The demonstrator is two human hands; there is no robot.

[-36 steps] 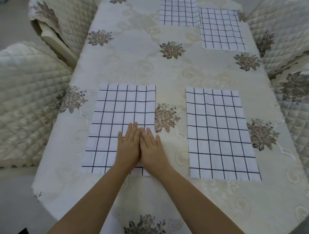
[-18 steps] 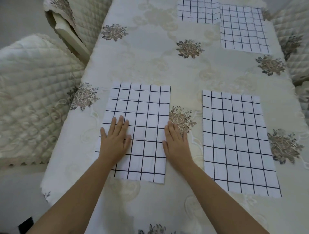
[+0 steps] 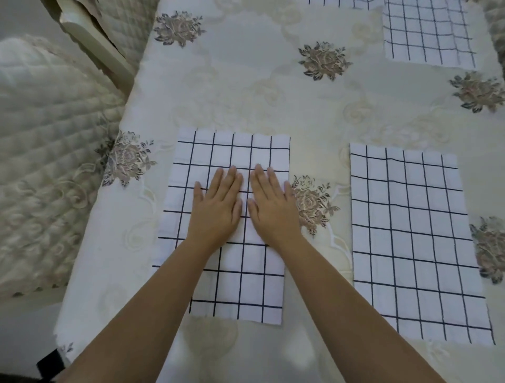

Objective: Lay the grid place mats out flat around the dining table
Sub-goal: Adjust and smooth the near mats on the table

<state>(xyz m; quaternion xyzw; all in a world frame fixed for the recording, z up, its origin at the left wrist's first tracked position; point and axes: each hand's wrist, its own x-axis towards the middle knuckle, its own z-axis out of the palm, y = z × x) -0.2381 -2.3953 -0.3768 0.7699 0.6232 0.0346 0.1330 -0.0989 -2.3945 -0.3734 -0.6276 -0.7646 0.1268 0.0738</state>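
A person's left hand [image 3: 216,210] and right hand [image 3: 273,210] press palm-down, side by side with thumbs nearly touching, on the near-left place mat [image 3: 246,284] at the dining table [image 3: 246,90]. The fingers are straight and spread over the cloth, clasping nothing. The mat lies unfolded close to the table's near-left edge, its far edge slightly wavy, and the hands appear to be smoothing it from the middle. To its right, across a strip of bare table with an embroidered rose [image 3: 311,202], the near-right place mat [image 3: 410,240] already lies flat. A third mat [image 3: 429,32] rests at the far right, and the edge of a fourth mat [image 3: 344,3] shows at the top of the view, cut off by the frame. Quilted chair covers [image 3: 41,164] flank the table's left side. With four mats down, the job looks nearly finished. What seems left is the last smoothing here, though whether more mats wait out of view cannot be told.
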